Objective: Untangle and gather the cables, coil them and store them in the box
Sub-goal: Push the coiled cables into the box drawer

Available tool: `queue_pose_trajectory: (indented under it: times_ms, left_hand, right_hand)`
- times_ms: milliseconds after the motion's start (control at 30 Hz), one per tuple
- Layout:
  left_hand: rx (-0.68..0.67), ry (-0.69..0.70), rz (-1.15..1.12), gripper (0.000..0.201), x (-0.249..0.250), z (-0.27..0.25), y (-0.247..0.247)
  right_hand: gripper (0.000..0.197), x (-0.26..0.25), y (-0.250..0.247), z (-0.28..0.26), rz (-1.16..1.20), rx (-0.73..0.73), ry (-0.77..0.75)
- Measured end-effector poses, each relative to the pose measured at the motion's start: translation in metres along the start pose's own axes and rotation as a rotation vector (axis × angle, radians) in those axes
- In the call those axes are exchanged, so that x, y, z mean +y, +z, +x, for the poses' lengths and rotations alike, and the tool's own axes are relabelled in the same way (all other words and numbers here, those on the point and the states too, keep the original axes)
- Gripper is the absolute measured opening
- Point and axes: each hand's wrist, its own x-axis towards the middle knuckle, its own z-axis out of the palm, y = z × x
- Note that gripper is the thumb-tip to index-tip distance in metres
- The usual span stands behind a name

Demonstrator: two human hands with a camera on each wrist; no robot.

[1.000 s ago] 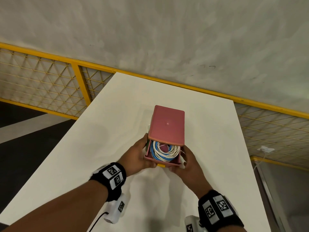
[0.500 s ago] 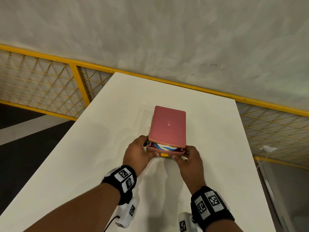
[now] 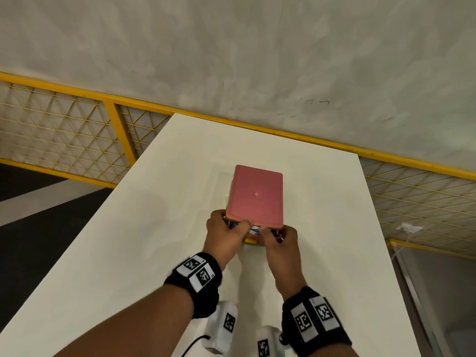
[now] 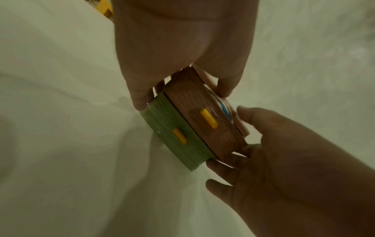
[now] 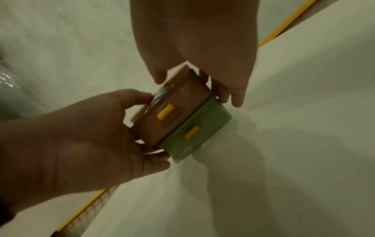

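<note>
**Inspector:** Report the position of the box.

**Assistant:** The pink box [image 3: 255, 202] stands on the white table [image 3: 128, 253], stacked on a green drawer unit [image 4: 178, 136]. Its pink drawer [image 4: 205, 121] protrudes slightly at the near face. Coiled white and blue cables [image 3: 255, 229] show in the remaining gap, so they are stored but not enclosed.

**Inspector:** Hands?

**Assistant:** The left hand [image 3: 226, 235] grips the near left corner, thumb over the drawer's top edge, fingers curled against the side. The right hand [image 3: 280, 243] grips the near right corner likewise. Both hold the drawer; neither is free.

**Inspector:** Stage of work, in your judgement?

**Assistant:** Final closing push. Nothing loose lies on the visible tabletop.

**Inspector:** Hazards?

**Assistant:** Three. First, the coil sits high near the front edge; a loop standing proud could catch under the lid [image 3: 257, 194] and jam the drawer or pinch the cable. Second, uneven pressure from the two hands could skew the drawer in its housing. Third, the pink unit merely rests on the green one, as far as I can tell; a hard push could slide the upper unit off the lower, or shove the whole stack toward the far edge.

**Inspector:** The yellow tabs?

**Assistant:** One yellow tab [image 4: 209, 118] on the pink front, another [image 5: 191, 132] on the green. Whether they are handles or latches, I cannot tell.
</note>
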Motion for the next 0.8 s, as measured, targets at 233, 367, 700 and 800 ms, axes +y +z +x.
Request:
queue_pose_trajectory:
  times_ms: [233, 367, 700, 800]
  left_hand:
    - [-0.074, 0.069, 0.082, 0.067, -0.003, -0.008, -0.009]
    - [-0.034, 0.041, 0.102, 0.062, 0.000, -0.006, -0.004]
    - [-0.349, 0.160, -0.030, 0.062, 0.011, -0.016, -0.025]
    - [-0.413, 0.259, 0.086, 0.070, 0.008, -0.015, -0.036]
  right_hand:
    - [0.025, 0.003, 0.006, -0.002, -0.026, 0.054, -0.042]
    - [0.036, 0.011, 0.010, 0.007, -0.033, 0.037, -0.005]
    - [0.043, 0.006, -0.013, -0.010, -0.033, -0.156, -0.089]
    - [0.056, 0.013, -0.022, -0.009, -0.166, -0.207, -0.192]
